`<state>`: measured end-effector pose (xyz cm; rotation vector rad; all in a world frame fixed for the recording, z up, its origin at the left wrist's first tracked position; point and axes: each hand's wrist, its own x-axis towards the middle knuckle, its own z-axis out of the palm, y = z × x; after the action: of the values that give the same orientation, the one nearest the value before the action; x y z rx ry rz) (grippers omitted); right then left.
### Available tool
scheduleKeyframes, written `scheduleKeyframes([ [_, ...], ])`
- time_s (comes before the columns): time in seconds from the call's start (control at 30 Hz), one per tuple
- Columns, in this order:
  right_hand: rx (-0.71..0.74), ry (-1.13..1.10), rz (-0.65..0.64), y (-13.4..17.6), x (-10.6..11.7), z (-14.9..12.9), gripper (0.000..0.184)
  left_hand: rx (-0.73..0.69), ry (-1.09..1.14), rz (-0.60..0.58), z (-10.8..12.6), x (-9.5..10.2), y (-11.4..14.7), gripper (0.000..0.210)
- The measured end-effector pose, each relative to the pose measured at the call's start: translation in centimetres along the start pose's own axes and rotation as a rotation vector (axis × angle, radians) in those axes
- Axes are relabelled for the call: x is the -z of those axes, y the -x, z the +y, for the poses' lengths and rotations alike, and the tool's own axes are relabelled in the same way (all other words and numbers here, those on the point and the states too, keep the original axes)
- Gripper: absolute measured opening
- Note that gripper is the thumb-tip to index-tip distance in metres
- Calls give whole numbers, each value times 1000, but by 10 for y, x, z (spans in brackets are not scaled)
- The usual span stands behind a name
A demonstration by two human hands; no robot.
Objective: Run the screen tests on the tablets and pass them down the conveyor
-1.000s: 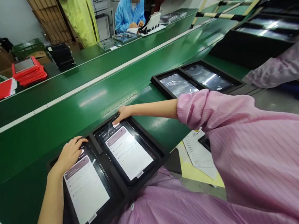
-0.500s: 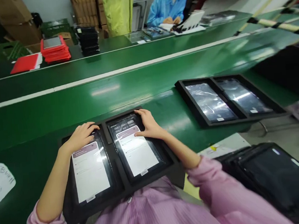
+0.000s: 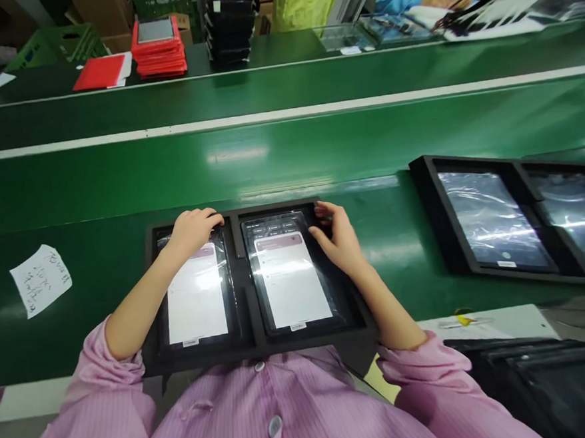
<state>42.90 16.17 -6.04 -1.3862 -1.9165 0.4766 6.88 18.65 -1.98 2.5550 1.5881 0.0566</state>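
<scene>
In front of me a black foam tray (image 3: 250, 315) carries two tablets side by side, their screens lit with mostly white pages. My left hand (image 3: 193, 236) lies across the top of the left tablet (image 3: 197, 309), its fingers bent toward the tray's divider and hiding the upper screen. At the tray's right side, my right hand (image 3: 341, 242) has thumb and fingers apart, just beside the upper right edge of the right tablet (image 3: 297, 282). Neither hand lifts anything. Clear film glints on both tablets, and a small white label sits at each lower edge.
Another black tray (image 3: 436, 229) with two dark, film-covered tablets lies to the right. A handwritten paper (image 3: 41, 280) is at left. Across the green bench stand red cases (image 3: 159, 51), a black stack (image 3: 230, 30) and a person's hands (image 3: 450, 0). Dark tablets (image 3: 559, 380) are stacked lower right.
My view has turned, shifting the scene. My right hand has moved off the right tablet's screen to the tray's right side. My left hand has shifted toward the divider, its fingers more bent.
</scene>
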Motion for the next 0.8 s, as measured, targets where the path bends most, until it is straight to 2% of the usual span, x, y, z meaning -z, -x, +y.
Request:
scheduleKeyframes([
  [0.07, -14, -5, 16, 13, 6, -7, 49, -25, 40, -1, -2, 0, 1, 36],
  [0.17, 66, 80, -83, 40, 16, -20, 50, -107, 117, -44, -8, 3, 7, 39],
  [0.23, 134, 146, -132, 57, 21, -26, 46, -142, 147, -91, -12, 5, 12, 58],
  [0.33, 224, 203, -156, 70, 24, -27, 30, -176, 169, -179, -14, 10, 16, 96],
  [0.5, 326, 235, -102, 68, 24, -25, 29, -212, 205, -263, -11, 16, 20, 103],
  [0.57, 324, 254, -73, 67, 24, -26, 29, -205, 181, -253, -8, 14, 22, 108],
  [0.7, 241, 305, -93, 67, 21, -30, 28, -179, 167, -198, -5, 8, 23, 121],
  [0.77, 144, 332, -43, 66, 19, -29, 31, -185, 224, -215, -6, 9, 23, 111],
  [0.8, 82, 344, -8, 66, 18, -26, 33, -188, 256, -240, -6, 11, 22, 98],
])
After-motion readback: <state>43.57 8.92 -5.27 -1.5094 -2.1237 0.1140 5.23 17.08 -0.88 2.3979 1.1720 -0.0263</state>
